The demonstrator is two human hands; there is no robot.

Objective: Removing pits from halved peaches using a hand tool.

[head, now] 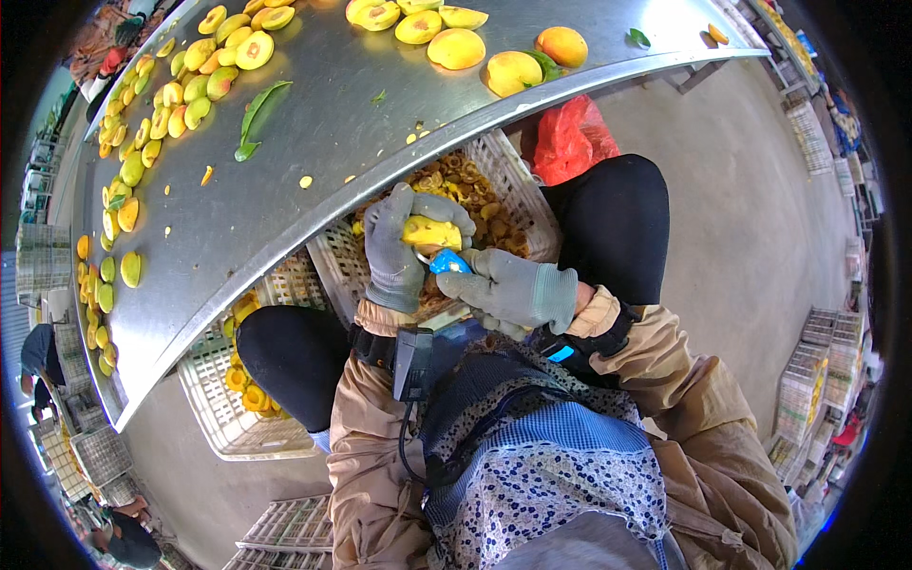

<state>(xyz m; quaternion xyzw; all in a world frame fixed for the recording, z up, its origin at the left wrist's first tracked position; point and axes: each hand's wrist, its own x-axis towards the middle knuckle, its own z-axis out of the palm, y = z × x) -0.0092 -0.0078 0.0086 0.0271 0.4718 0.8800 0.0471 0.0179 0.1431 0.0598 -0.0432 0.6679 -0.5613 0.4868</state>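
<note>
My left hand (394,249), in a grey coated glove, is shut around a yellow peach piece (431,232). My right hand (511,285), gloved the same way, grips a small tool with a blue handle (449,262). A curved metal end of the tool meets the underside of the fruit; its full shape is hidden. Both hands are above a white plastic crate (538,206) between my knees. Brown pits and yellow scraps (491,206) lie inside that crate.
A steel table (285,142) with a raised edge bears halved peaches (196,85), whole ones (456,50) and leaves (260,114). Left of my knee, another white crate (235,438) holds peach halves. A red plastic bag (573,142) is under the table. Stacked crates (819,370) stand right.
</note>
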